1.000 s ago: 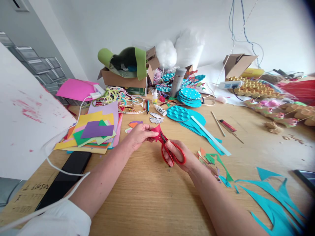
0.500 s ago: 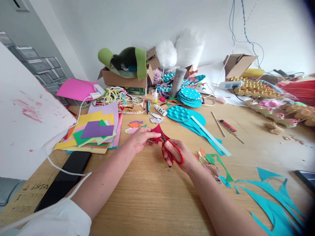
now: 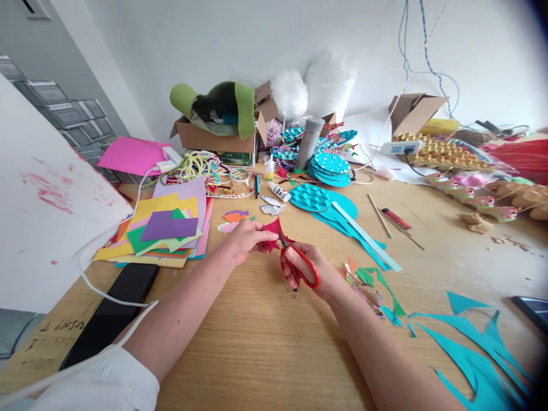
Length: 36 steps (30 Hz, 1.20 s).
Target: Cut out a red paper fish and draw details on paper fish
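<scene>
Between thumb and fingers, my left hand (image 3: 252, 238) pinches a small piece of dark red paper (image 3: 272, 227). My right hand (image 3: 314, 268) is wrapped round the red handles of a pair of scissors (image 3: 315, 276), their blades lying against the paper's right part. Both hands are held over the middle of the table. Just beyond my left hand lie cut-out paper shapes (image 3: 236, 216) in orange, purple and pink. Two small drawn fish cut-outs (image 3: 272, 209) rest behind the red paper. To the right of my right hand is a pile of coloured paper scraps (image 3: 366, 278).
A stack of coloured paper (image 3: 169, 227) and a black phone (image 3: 113, 311) lie at left, a white cable (image 3: 111, 297) crossing the phone. Blue discs (image 3: 310, 198), a glue bottle (image 3: 280, 192) and a grey flask (image 3: 309, 142) stand behind. Blue offcuts (image 3: 466, 348) are at front right.
The scissors have shifted very slightly on the red paper, whose right-hand part now shows less beside the blades. Both arms are nearly still.
</scene>
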Each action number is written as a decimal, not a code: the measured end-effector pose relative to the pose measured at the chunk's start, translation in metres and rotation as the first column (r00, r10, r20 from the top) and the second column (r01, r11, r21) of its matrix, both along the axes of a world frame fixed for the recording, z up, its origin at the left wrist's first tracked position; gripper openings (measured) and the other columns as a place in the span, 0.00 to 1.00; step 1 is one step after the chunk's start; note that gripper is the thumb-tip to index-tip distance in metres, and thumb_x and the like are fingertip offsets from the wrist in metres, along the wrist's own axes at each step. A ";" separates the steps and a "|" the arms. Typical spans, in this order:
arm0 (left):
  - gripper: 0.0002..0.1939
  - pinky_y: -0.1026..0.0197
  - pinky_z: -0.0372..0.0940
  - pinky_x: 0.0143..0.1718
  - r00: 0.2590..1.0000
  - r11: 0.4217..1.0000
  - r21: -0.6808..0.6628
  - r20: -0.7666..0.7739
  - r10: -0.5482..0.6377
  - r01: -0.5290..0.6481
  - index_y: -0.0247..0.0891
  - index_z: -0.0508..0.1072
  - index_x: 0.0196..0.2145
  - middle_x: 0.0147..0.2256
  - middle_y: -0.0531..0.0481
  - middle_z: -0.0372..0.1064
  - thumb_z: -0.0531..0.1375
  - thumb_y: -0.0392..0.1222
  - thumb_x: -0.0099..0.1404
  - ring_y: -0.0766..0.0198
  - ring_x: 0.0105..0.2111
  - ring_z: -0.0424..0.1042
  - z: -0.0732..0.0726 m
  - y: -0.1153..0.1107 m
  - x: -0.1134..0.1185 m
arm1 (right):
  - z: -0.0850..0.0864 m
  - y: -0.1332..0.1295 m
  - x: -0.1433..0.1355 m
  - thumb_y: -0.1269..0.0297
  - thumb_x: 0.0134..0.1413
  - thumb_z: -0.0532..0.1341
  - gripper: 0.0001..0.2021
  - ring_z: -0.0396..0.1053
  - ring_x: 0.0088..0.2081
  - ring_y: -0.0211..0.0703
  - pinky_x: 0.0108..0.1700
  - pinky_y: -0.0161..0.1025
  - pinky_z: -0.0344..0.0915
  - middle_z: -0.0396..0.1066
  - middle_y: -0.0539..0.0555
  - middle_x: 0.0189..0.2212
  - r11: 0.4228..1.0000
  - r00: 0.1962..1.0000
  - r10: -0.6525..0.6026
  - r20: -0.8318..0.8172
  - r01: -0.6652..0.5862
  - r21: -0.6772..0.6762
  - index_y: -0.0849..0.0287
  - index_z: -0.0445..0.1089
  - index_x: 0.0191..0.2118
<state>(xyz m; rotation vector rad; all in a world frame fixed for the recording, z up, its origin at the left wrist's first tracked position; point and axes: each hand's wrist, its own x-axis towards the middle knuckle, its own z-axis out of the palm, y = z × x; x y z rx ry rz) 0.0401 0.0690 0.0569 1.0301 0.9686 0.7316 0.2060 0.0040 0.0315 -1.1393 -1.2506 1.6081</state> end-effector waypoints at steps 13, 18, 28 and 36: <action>0.10 0.65 0.57 0.23 0.998 0.996 0.069 -0.050 -0.045 0.048 0.32 0.72 0.20 0.18 0.51 0.67 0.68 0.40 0.44 0.71 0.18 0.63 -0.001 0.002 -0.003 | -0.002 0.001 0.005 0.42 0.51 0.62 0.23 0.64 0.16 0.33 0.17 0.30 0.56 0.67 0.49 0.19 0.998 0.995 0.046 0.093 -0.049 0.029 0.60 0.62 0.26; 0.11 0.65 0.57 0.23 0.997 0.996 0.067 -0.063 -0.052 0.057 0.32 0.72 0.20 0.18 0.51 0.67 0.69 0.40 0.44 0.71 0.17 0.63 -0.002 0.002 -0.004 | 0.001 0.000 0.003 0.40 0.49 0.62 0.24 0.65 0.16 0.34 0.17 0.31 0.58 0.67 0.49 0.19 0.998 0.994 0.046 0.100 -0.050 0.032 0.59 0.62 0.26; 0.08 0.66 0.57 0.23 0.996 0.997 0.058 -0.084 -0.038 0.043 0.32 0.72 0.20 0.18 0.50 0.68 0.67 0.38 0.46 0.71 0.17 0.63 0.000 0.000 -0.002 | 0.000 0.000 0.002 0.40 0.49 0.62 0.24 0.65 0.16 0.34 0.18 0.32 0.59 0.68 0.49 0.19 0.999 0.996 0.030 0.087 -0.031 0.007 0.59 0.61 0.28; 0.08 0.65 0.60 0.23 0.998 0.999 0.020 -0.053 -0.029 0.030 0.30 0.74 0.22 0.20 0.49 0.69 0.68 0.38 0.46 0.70 0.18 0.64 0.000 0.000 -0.002 | 0.002 -0.001 0.000 0.39 0.49 0.62 0.24 0.65 0.17 0.34 0.18 0.32 0.59 0.67 0.49 0.20 1.000 0.998 0.018 0.061 -0.020 0.024 0.59 0.61 0.27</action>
